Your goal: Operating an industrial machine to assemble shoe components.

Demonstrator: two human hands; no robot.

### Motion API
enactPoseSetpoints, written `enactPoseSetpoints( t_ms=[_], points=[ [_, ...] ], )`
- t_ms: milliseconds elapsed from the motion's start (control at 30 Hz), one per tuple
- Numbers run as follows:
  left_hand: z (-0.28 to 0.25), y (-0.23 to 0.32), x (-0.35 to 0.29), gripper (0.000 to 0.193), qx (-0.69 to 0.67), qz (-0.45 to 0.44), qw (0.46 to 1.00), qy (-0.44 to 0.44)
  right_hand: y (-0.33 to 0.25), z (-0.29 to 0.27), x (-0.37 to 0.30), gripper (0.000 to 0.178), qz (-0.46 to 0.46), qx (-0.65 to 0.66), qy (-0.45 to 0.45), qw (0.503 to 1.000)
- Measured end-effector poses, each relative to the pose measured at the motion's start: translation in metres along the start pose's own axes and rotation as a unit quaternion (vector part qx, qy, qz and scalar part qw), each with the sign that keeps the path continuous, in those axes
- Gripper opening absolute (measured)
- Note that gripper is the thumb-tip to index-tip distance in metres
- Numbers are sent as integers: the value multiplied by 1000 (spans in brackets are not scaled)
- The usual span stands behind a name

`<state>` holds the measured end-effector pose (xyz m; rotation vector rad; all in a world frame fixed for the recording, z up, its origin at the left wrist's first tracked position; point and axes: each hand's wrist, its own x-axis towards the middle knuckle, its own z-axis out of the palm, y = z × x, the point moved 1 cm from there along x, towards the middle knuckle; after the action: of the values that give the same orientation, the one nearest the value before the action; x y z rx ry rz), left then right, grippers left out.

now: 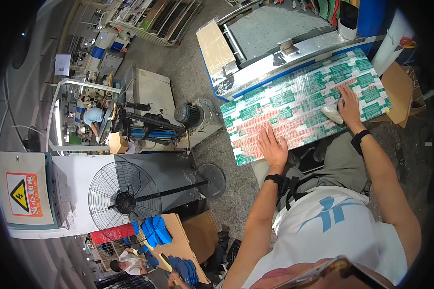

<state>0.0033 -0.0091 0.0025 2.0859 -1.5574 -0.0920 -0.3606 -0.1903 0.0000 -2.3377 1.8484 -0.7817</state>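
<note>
In front of me lies a long flat board point(294, 108) covered in green, white and red patterned sheeting under shiny clear film. My left hand point(273, 148) rests flat near its close edge, fingers spread, holding nothing. Farther right, my right hand point(350, 107) lies on the same surface with its fingers stretched forward. Just beside its thumb is a small whitish oblong piece point(332, 114), rounded like a pad; its exact kind is unclear. Whether the right thumb touches that piece cannot be made out. Both wrists wear dark bands.
Beyond the board stands a metal-edged machine table point(279, 33) with a cup-like holder point(347, 30). Cardboard boxes point(401, 94) sit at the right. To the left are a stand fan point(125, 202), a motor point(187, 114) and a table of blue pieces point(176, 236), with people nearby.
</note>
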Motion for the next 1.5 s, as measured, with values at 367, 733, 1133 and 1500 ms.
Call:
enactPoseSetpoints(
  t_ms=[367,733,1133,1500],
  points=[
    [1,0,3,75,8,-17,1000,-22,0,1,4,58,13,-10,-14,1000],
    [1,1,2,77,1,-4,1000,0,-2,-2,3,56,-20,4,28,999],
    [1,1,2,76,5,-10,1000,-5,-4,-4,2,56,-16,6,26,1000],
    [-1,2,3,78,5,-4,1000,4,-3,-3,2,56,-14,0,23,1000]
  ],
)
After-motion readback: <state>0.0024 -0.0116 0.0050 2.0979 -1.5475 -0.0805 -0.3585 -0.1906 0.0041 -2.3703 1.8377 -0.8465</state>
